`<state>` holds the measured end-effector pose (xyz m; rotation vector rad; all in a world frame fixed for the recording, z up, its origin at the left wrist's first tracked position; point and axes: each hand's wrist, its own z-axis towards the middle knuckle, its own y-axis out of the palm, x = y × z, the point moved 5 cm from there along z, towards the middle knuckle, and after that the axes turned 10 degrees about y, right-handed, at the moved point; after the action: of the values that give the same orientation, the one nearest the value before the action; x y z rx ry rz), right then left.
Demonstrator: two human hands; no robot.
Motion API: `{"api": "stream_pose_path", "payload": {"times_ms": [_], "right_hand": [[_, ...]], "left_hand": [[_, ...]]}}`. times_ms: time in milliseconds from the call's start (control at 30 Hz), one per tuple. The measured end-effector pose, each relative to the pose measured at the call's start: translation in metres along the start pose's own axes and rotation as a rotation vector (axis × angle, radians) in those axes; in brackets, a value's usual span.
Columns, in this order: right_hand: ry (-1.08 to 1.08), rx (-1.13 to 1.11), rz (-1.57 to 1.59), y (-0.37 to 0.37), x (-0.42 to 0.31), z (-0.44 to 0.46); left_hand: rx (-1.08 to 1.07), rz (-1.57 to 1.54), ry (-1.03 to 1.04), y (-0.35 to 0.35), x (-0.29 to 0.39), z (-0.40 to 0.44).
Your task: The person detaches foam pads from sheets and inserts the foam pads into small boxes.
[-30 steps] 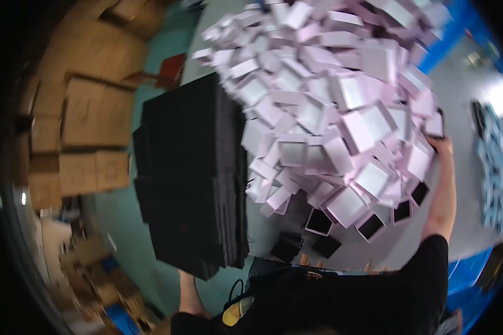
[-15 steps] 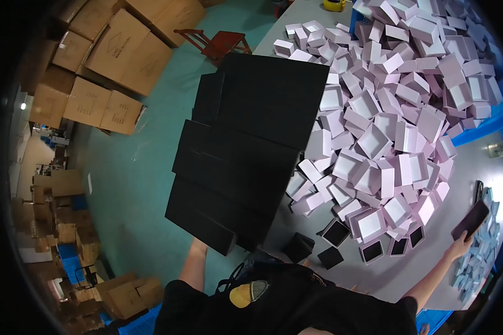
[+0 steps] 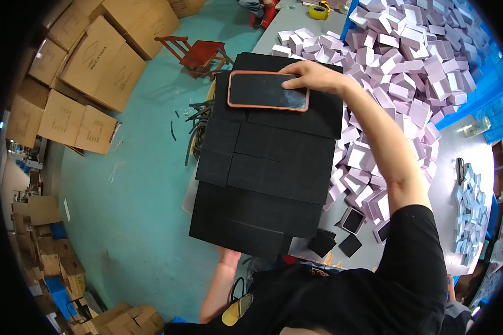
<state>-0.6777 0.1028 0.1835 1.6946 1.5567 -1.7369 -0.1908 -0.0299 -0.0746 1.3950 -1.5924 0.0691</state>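
A big stack of black foam sheets (image 3: 279,173) sits at the centre, to the left of the table. My left hand (image 3: 229,257) is at its lower edge, largely hidden beneath it, so its fingers do not show. My right hand (image 3: 307,76) grips a phone (image 3: 268,90) in a pinkish-orange case, dark screen up, over the top end of the stack. Right of the stack lies a large heap of pale pink open boxes (image 3: 413,84). Small black foam blocks (image 3: 350,245) and a pink box with a black insert (image 3: 352,220) lie near the table's front edge.
A red wooden chair (image 3: 200,54) stands beyond the stack. Cardboard cartons (image 3: 89,67) line the left side. Light blue pieces (image 3: 469,206) lie at the table's right (image 3: 430,223). Yellow tape (image 3: 318,12) is at the far end. Part of another person (image 3: 254,8) shows at the top.
My right hand has brought the phone from the right side of the table to above the stack. The black stack now appears flatter, with black strips visible behind it.
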Motion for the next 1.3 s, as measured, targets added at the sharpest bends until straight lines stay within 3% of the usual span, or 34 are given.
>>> {"api": "stream_pose_path", "payload": {"times_ms": [67,100,133,300,367,467,533,600,633,667,700,733,767,800,833,867,900,967,1100,1167,1267,1300], "right_hand": [[0.018,0.237,-0.470,0.010,-0.001,0.017],[-0.125,0.327,-0.488,0.009,-0.003,0.018],[-0.215,0.631,-0.741,0.012,-0.014,-0.001],[-0.335,0.829,-0.496,0.014,-0.002,-0.053],[-0.247,0.847,-0.304,0.004,-0.003,-0.128],[-0.099,0.946,-0.189,0.004,0.004,-0.268],[-0.117,1.043,-0.169,0.030,0.030,-0.356],[-0.009,1.027,0.031,0.081,0.013,-0.430],[-0.128,1.038,0.104,0.096,0.008,-0.460],[-0.413,1.071,0.215,0.111,0.002,-0.489],[-0.845,1.094,0.340,0.124,0.001,-0.518],[-1.277,1.090,0.388,0.133,-0.001,-0.538],[-1.453,1.064,0.390,0.137,-0.005,-0.549],[-1.552,0.875,0.255,0.115,-0.019,-0.524],[-1.224,0.726,0.524,0.109,-0.015,-0.540],[-1.127,0.668,0.632,0.114,0.000,-0.538],[-1.107,0.641,0.707,0.120,0.020,-0.525],[-1.074,0.605,0.809,0.136,0.046,-0.521],[-1.354,0.679,0.690,0.195,0.084,-0.531],[-1.470,0.948,0.449,0.212,0.086,-0.549],[-1.106,0.808,0.757,0.227,0.066,-0.566],[-1.095,0.754,0.741,0.231,0.066,-0.561]], "left_hand": [[0.052,0.094,0.030,0.003,0.001,-0.007],[0.040,0.115,0.018,0.001,0.002,-0.009],[0.021,0.135,0.003,0.002,0.001,-0.007],[0.044,0.123,-0.155,-0.011,-0.002,-0.027],[0.066,0.222,-0.180,-0.030,-0.001,-0.040],[0.024,0.476,-0.038,-0.074,-0.022,-0.047],[-0.139,0.747,-0.105,-0.094,-0.037,-0.068],[-0.648,0.961,-0.194,-0.098,-0.079,-0.084],[-0.887,1.117,-0.109,-0.075,-0.094,-0.090],[-1.125,1.281,-0.021,-0.046,-0.101,-0.096],[-1.362,1.437,0.064,-0.034,-0.113,-0.106],[-1.459,1.372,0.183,-0.036,-0.132,-0.108],[-1.552,1.302,0.303,-0.047,-0.157,-0.106],[-1.638,1.229,0.421,-0.064,-0.183,-0.103],[-1.870,1.290,0.118,-0.094,-0.224,-0.092],[-1.959,1.316,-0.046,-0.107,-0.250,-0.096],[-2.021,1.345,-0.194,-0.106,-0.272,-0.100],[-2.035,1.387,-0.303,-0.107,-0.296,-0.110],[-2.026,1.402,-0.336,-0.110,-0.314,-0.129],[-2.010,1.400,-0.330,-0.110,-0.316,-0.135],[-1.980,1.391,-0.318,-0.110,-0.313,-0.140],[-1.970,1.385,-0.311,-0.112,-0.312,-0.138]]}}
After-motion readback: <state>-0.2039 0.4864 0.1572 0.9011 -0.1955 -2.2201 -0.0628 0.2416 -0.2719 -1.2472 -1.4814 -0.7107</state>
